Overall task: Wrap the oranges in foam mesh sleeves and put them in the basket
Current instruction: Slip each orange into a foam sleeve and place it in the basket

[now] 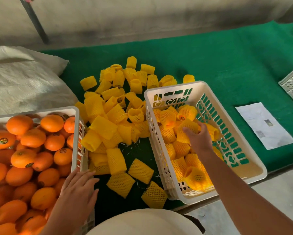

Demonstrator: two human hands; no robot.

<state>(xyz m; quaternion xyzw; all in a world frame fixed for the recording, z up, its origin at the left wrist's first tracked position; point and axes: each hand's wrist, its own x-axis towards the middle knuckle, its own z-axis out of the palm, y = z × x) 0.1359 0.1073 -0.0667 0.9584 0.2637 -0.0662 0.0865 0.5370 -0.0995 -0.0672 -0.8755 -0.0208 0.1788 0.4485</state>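
Grasping a sleeved orange [188, 131] inside the basket [254, 173] of wrapped fruit, the right hand [200, 138] clenched; the left hand [79, 187] lay released beside the crate [75, 133] of bare oranges [24, 150].

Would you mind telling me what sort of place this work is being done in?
Probably a fruit packing station, perhaps in a warehouse. A crate of loose oranges sits beside a heap of yellow foam mesh sleeves on a green mat, and the right hand places a wrapped orange in a white basket.
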